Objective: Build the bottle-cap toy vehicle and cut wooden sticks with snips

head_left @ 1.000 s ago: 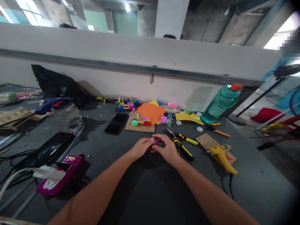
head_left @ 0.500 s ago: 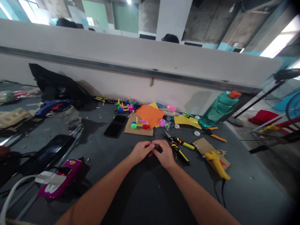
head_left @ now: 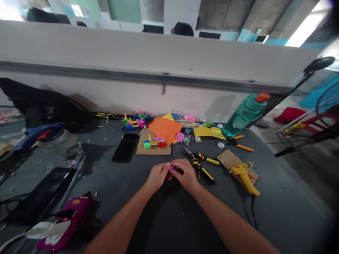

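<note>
My left hand (head_left: 159, 176) and my right hand (head_left: 186, 173) meet at the middle of the dark table, fingers closed together. Between their fingertips shows a small pink piece (head_left: 171, 168), mostly hidden, so its kind is unclear. Just right of my right hand lie yellow-and-black snips (head_left: 202, 167) with their blades pointing away. Beyond my hands, a small wheeled toy (head_left: 154, 142) with green and red wheels sits on a cardboard piece (head_left: 153, 151), partly under an orange sheet (head_left: 165, 128).
A black phone (head_left: 125, 147) lies left of the cardboard. To the right are a yellow glue gun (head_left: 246, 178) on cardboard, orange-handled pliers (head_left: 243, 147) and a leaning green bottle (head_left: 245, 114). A purple power strip (head_left: 66, 222) with a plugged-in charger is at the lower left.
The view has shifted slightly, so most things sit further left. My fingers have parted a little, and the pink piece between them shows more clearly.
</note>
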